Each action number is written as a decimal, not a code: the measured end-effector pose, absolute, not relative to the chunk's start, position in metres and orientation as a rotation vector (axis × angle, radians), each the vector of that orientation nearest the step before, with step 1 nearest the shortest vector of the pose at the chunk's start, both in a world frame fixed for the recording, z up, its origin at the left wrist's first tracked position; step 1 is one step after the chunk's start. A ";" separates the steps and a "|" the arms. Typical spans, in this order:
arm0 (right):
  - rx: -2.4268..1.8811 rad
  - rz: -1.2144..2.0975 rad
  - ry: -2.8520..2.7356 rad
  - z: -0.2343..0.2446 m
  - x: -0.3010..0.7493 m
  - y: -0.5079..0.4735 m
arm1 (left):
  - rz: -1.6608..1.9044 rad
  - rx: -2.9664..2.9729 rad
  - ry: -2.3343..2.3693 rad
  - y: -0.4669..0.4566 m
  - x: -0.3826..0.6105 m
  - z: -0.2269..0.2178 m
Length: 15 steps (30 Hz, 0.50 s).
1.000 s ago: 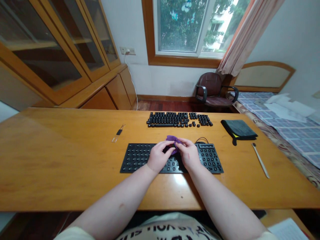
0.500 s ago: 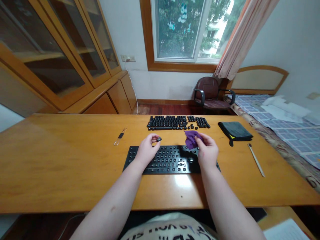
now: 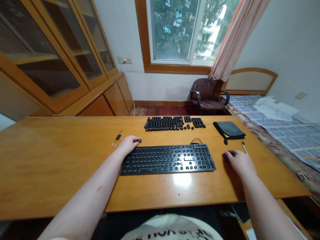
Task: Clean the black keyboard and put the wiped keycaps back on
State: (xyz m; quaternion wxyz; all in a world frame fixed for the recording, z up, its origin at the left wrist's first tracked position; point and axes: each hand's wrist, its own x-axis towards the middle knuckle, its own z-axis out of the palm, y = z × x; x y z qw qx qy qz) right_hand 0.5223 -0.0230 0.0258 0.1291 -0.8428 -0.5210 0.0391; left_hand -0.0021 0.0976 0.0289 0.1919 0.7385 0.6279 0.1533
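Note:
My left hand [image 3: 128, 145] is closed, pinching a small black keycap [image 3: 139, 140] just above the upper left corner of the keyboard base [image 3: 165, 160]. That black base lies flat on the table with its switches bare. To the right of it, my right hand [image 3: 241, 162] rests low at the table with its fingers closed on a purple cloth [image 3: 226, 155], mostly hidden under the fingers. Beyond the base, many loose black keycaps [image 3: 163, 123] lie laid out in keyboard order. A wire keycap puller [image 3: 118, 137] sits left of my left hand.
A folded grey cloth [image 3: 230, 129] with dark edges lies at the right of the wooden table [image 3: 62, 166]. A thin brush [image 3: 244, 146] is partly covered by my right hand. The keyboard's cable [image 3: 196, 141] loops behind the base. A chair [image 3: 206, 95] stands past the far edge.
My left hand has moved left with the keycap. My right hand has carried the purple cloth right, off the keyboard base and down to the table. The view has shifted slightly.

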 end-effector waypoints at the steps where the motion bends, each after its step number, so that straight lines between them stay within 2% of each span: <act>1: -2.454 0.071 -1.507 0.028 0.526 -0.017 | 0.423 2.059 1.768 0.098 -0.003 0.027; 8: -2.492 -0.092 -1.605 0.039 0.555 0.066 | 0.407 2.062 1.800 0.096 -0.003 0.030; 15: -2.670 0.057 -1.594 0.039 0.563 0.104 | 0.270 1.955 2.177 0.055 -0.018 0.032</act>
